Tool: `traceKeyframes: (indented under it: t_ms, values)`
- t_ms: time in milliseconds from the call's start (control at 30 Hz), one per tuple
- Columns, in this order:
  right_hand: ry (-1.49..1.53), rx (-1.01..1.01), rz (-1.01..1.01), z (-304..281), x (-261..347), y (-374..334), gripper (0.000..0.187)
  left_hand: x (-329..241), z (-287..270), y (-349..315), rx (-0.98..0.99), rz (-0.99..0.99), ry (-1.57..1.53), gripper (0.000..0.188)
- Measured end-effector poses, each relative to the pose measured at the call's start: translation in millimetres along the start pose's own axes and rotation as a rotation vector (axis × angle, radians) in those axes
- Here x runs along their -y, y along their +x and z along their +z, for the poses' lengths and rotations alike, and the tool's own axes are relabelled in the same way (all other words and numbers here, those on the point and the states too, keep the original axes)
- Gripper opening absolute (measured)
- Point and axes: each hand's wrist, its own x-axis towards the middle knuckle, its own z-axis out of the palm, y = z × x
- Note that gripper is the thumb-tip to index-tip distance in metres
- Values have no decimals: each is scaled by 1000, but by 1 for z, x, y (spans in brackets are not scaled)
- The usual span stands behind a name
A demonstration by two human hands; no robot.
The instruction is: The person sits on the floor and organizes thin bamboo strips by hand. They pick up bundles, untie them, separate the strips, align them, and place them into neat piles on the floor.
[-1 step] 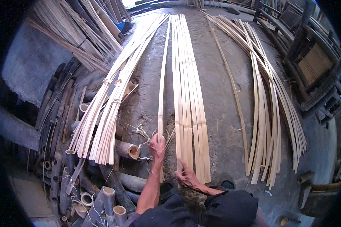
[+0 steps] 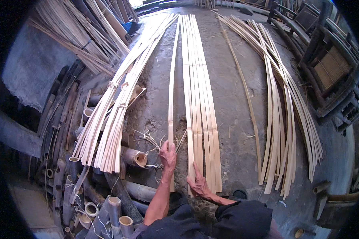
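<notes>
Left hand [image 2: 168, 154] curls closed on lone strip [image 2: 172, 99], its length running ahead of fingers. I see right hand [image 2: 199, 184] half open, index finger along near end of row's [image 2: 197, 103] leftmost strip; whether it pinches, I cannot tell. Left palm hides part of lone strip. Far ends, beyond fingers, glare-washed. Tubes [image 2: 115, 209] left of left fingers overlap, some cut off below.

Beneath its fingers, the left hand [image 2: 168, 155] conceals a section of the single strip [image 2: 171, 107]; behind its fingers, the right hand [image 2: 200, 185] covers part of the near end of the strip row [image 2: 199, 99].
</notes>
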Motion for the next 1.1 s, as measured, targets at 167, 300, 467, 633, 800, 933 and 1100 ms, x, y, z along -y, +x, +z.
traceKeyframes:
  t_ms: [167, 300, 467, 633, 800, 933, 1100]
  values:
    - [-33, 88, -29, -29, 29, 19, 79, 4, 30, -21, -68, 193, -8, 42]
    - [-21, -1, -70, -49, 26, 29, 80, 6, 41, -31, 40, 155, 29, 45]
    - [-91, 57, 229, -58, 32, 31, 75, 18, 50, -36, -32, 195, -2, 35]
    - [-95, 5, 145, -53, -6, 32, 75, 8, 57, -28, -18, 124, -24, 42]
    - [-46, 22, 133, -51, -7, 29, 75, 12, 62, -30, 2, 127, -49, 45]
    - [-30, 23, 143, -53, 0, 30, 73, 15, 64, -33, 0, 227, 17, 47]
    - [-90, 75, 279, -59, 15, 30, 73, 14, 60, -40, 50, 174, 53, 46]
